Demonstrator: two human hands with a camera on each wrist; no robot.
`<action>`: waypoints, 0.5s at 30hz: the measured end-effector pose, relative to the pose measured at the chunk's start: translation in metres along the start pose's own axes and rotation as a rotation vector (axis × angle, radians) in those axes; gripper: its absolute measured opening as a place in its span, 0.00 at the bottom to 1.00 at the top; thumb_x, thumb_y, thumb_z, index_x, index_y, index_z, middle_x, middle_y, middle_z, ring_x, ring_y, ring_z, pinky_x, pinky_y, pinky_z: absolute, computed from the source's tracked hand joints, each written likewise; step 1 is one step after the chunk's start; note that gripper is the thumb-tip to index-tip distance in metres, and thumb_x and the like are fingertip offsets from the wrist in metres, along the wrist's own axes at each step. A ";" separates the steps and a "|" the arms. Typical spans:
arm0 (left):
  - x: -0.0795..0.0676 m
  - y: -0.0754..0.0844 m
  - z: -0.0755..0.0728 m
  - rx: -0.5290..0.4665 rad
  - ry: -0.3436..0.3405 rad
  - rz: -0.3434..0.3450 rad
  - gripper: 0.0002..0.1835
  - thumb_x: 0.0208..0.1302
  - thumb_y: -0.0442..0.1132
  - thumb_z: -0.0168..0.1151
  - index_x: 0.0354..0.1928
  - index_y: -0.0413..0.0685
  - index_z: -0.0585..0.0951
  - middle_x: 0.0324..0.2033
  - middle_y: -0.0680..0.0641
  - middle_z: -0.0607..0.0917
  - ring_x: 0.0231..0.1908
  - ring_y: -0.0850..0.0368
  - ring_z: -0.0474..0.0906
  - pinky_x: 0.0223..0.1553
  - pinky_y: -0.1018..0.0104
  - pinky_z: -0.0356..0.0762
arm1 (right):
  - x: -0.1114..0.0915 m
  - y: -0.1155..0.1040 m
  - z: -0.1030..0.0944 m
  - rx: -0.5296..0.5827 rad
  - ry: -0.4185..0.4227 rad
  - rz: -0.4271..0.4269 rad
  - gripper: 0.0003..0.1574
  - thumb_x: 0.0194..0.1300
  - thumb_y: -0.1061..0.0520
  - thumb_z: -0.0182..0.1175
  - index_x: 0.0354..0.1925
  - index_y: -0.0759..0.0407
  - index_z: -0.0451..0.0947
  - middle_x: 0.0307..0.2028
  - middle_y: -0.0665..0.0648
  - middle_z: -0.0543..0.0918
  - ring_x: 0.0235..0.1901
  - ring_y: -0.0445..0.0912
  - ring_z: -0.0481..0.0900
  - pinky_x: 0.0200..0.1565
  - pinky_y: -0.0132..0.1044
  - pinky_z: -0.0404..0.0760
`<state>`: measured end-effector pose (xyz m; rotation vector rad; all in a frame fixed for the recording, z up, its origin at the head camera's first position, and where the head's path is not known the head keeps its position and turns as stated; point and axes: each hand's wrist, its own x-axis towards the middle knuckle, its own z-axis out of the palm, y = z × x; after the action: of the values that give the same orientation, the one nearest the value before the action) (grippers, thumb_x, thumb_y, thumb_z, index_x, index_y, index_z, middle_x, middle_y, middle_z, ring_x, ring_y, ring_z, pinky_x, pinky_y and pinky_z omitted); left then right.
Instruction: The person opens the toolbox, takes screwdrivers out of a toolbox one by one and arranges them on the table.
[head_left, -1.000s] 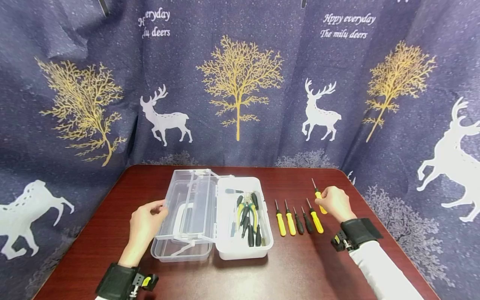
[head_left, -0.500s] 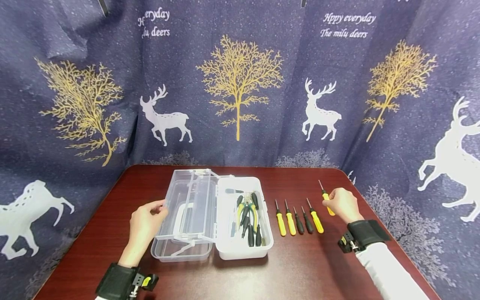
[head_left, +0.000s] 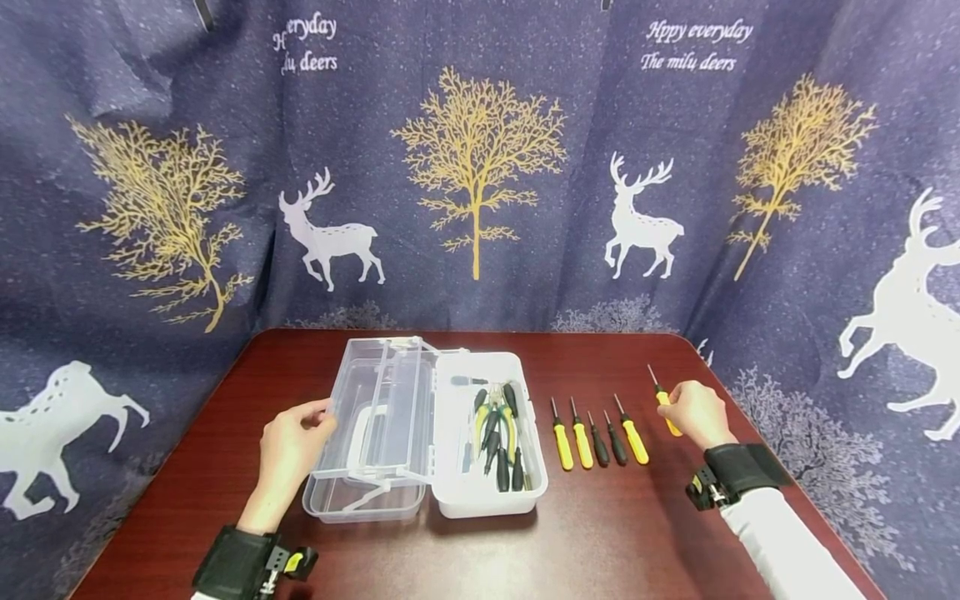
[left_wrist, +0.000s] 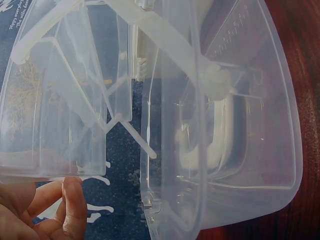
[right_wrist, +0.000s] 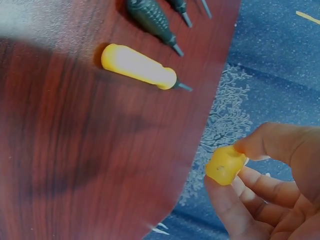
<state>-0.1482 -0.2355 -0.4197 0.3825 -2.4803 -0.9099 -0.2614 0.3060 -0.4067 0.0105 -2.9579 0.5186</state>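
Note:
In the head view my right hand (head_left: pixel 696 414) pinches a yellow-handled screwdriver (head_left: pixel 672 427) at the right side of the table, its shaft pointing away from me. The right wrist view shows the butt of its yellow handle (right_wrist: pixel 225 164) between thumb and fingers. My left hand (head_left: pixel 295 442) pinches the edge of a clear plastic tray (left_wrist: pixel 60 135) that belongs to an unfolded toolbox. The clear lid (head_left: pixel 363 504) lies below the tray. The white box body (head_left: pixel 487 507) holds pliers (head_left: pixel 494 417) and several dark-handled tools.
Right of the box a row of screwdrivers lies side by side: two yellow ones (head_left: pixel 582 446), two black ones (head_left: pixel 618 450) and another yellow one (head_left: pixel 637 446). A dark curtain (head_left: pixel 525 300) hangs behind the far edge of the reddish table (head_left: pixel 600 533).
My right hand has moved right and slightly toward me with the screwdriver, away from the row. The left hand stays at the tray's edge.

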 end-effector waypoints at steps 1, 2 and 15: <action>0.000 0.000 0.000 0.000 0.001 0.002 0.14 0.55 0.37 0.60 0.43 0.46 0.87 0.29 0.44 0.89 0.26 0.55 0.80 0.26 0.68 0.68 | 0.000 0.001 0.001 0.001 -0.006 0.004 0.13 0.47 0.57 0.64 0.15 0.59 0.71 0.13 0.50 0.72 0.19 0.47 0.72 0.23 0.37 0.65; 0.000 0.000 0.000 0.000 0.001 0.002 0.14 0.55 0.37 0.60 0.43 0.46 0.87 0.30 0.44 0.89 0.26 0.54 0.81 0.26 0.68 0.68 | 0.000 0.002 0.001 0.002 -0.012 0.006 0.14 0.48 0.57 0.64 0.15 0.58 0.70 0.13 0.50 0.71 0.19 0.47 0.71 0.23 0.37 0.64; 0.000 -0.001 0.001 0.002 -0.010 0.013 0.14 0.57 0.37 0.60 0.44 0.45 0.87 0.29 0.43 0.89 0.25 0.57 0.79 0.25 0.69 0.68 | 0.000 0.015 0.022 -0.022 -0.031 0.008 0.10 0.46 0.58 0.65 0.22 0.64 0.77 0.18 0.58 0.79 0.23 0.53 0.77 0.27 0.48 0.74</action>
<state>-0.1487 -0.2360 -0.4209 0.3632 -2.4899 -0.9066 -0.2649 0.3129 -0.4320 0.0050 -2.9947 0.4915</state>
